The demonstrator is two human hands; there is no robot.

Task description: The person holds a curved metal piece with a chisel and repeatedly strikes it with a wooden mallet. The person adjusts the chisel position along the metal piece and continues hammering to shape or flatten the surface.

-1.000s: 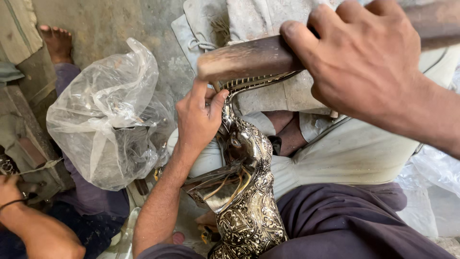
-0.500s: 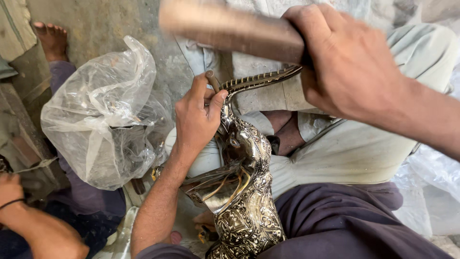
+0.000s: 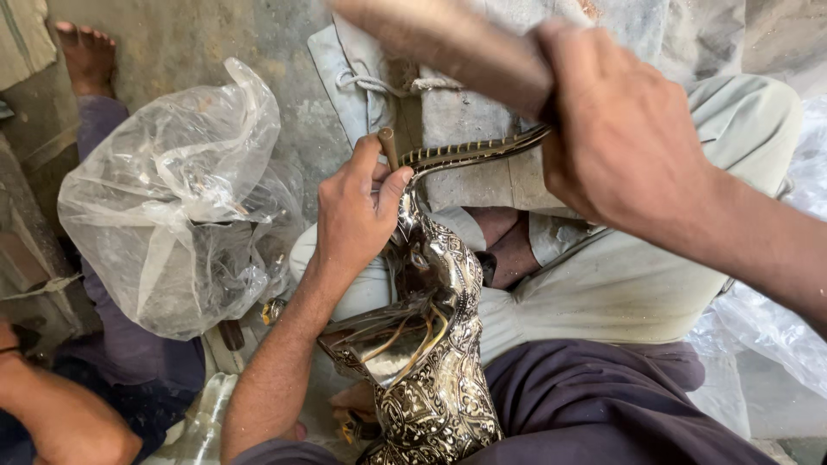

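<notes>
- Head view, far left: a forearm [image 3: 52,413] of another person is seen at the bottom corner, and a bare foot [image 3: 86,52] rests on the grey floor [image 3: 284,95] at the top. Both are placed much as in the earlier frame.
- Left of centre: a crumpled clear plastic bag [image 3: 172,198] is seen on the floor, well apart from the hands; its place is unchanged.
- Centre: the left hand [image 3: 357,215] is closed around the neck of an ornate engraved metal vessel [image 3: 431,344], with a thin brown punch [image 3: 388,146] pinched between thumb and fingers. The grip is held as before. The punch's tip is set at the base of the vessel's long ridged spout [image 3: 474,153].
- The vessel itself is stood upright between the person's knees, its wide mouth turned toward the camera and its spout stretched to the right over a grey cloth-covered block [image 3: 465,103].
- Right: the right hand [image 3: 620,146] is clenched fully around a thick wooden mallet [image 3: 439,43], blurred with motion. Compared with half a second ago, the mallet is raised higher and angled more steeply toward the upper left, and the hand is found lower and nearer the spout's end.
- Lower right: pale trousers [image 3: 655,284] and a dark purple garment [image 3: 603,405] are seen, unchanged.
</notes>
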